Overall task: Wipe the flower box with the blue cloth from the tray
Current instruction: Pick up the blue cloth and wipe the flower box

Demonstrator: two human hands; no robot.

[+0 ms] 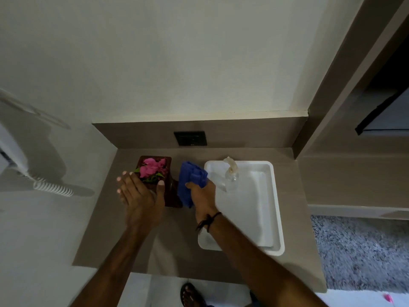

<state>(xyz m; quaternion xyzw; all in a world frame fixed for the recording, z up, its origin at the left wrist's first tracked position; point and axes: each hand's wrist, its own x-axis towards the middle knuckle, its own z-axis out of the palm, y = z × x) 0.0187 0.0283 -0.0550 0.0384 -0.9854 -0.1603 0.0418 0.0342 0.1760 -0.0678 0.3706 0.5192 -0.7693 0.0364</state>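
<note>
A grey-brown counter fills a recess, with a low upstand of the same colour along its back edge and pale walls above and to the left. A dark socket plate sits in the upstand near the middle; no writing on it can be read. On the left wall hangs a white appliance with a coiled cord. Past the counter's right edge lies speckled grey carpet, and a sandalled foot shows below the front edge.

The white tray lies along the right side of the counter, running from near the back edge toward the front. A clear pump bottle stands in its back left corner; no label is legible.

The box, dark brown with pink flowers and green leaves on top, stands toward the back left of the counter, just left of the tray.

The left hand is spread wide over the box's front, thumb resting on the rim at the right, the other fingers splayed past its left side. The right hand, a dark cord at the wrist, is closed on the bunched blue cloth, holding it between box and tray, close against the box's right side. Whether cloth and box actually touch cannot be told.
</note>
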